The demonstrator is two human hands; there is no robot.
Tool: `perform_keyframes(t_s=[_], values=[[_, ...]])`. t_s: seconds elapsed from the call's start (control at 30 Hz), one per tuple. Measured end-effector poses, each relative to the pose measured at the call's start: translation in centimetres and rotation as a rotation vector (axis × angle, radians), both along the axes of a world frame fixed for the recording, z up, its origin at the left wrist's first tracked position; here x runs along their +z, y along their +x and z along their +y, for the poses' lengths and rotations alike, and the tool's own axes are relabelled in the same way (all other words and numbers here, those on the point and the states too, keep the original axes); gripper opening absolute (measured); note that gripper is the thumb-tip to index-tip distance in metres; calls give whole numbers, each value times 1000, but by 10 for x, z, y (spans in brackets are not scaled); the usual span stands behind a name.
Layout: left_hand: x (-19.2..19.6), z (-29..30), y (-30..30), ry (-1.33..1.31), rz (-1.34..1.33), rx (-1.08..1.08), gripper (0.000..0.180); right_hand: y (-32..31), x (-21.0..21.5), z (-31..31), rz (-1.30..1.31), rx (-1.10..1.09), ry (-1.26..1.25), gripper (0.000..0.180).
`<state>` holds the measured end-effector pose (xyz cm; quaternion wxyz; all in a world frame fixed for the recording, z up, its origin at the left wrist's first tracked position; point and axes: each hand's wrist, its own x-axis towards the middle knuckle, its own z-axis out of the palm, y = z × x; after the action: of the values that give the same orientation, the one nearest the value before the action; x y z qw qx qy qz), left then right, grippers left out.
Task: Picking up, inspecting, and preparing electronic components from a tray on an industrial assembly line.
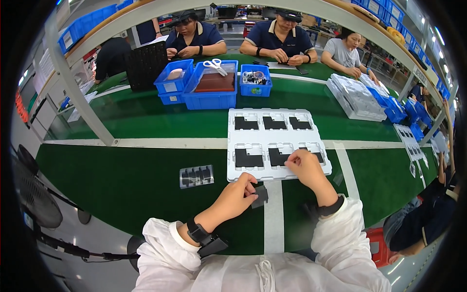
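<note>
A white moulded tray (321,130) lies before me with several black L-shaped flat pieces in two rows of pockets. My left hand (234,198) is in front of its near edge, pinching a small dark flat piece (260,196) between thumb and fingers. Over the front row, my right hand (307,169) has its fingers curled together at the right edge of the middle black piece (277,156). Whether those fingertips grip it is hidden. The right-hand front piece (318,156) is partly covered by this hand. Left of the tray lies a clear pack with black strips (196,176).
Blue bins (210,100) stand beyond the tray, one with white scissors (215,67) on top. A small blue bin (255,90) holds cables. Stacked white trays (355,100) sit far right. A shelf post (80,82) rises at left. Several co-workers sit opposite.
</note>
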<state>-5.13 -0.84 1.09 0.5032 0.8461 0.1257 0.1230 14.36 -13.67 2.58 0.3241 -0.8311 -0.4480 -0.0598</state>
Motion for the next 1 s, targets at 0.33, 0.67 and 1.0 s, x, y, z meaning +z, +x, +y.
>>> perform_keyframes(t_s=[0.33, 0.67, 1.0], values=[[3, -2, 3, -246, -97, -2, 38, -50, 24, -3, 679, 397, 27, 12], [12, -3, 1, -259, -205, -81, 41, -42, 7, 0, 932, 498, 165, 28], [13, -4, 0, -244, -218, -79, 41, -47, 12, 1, 974, 532, 71, 20]])
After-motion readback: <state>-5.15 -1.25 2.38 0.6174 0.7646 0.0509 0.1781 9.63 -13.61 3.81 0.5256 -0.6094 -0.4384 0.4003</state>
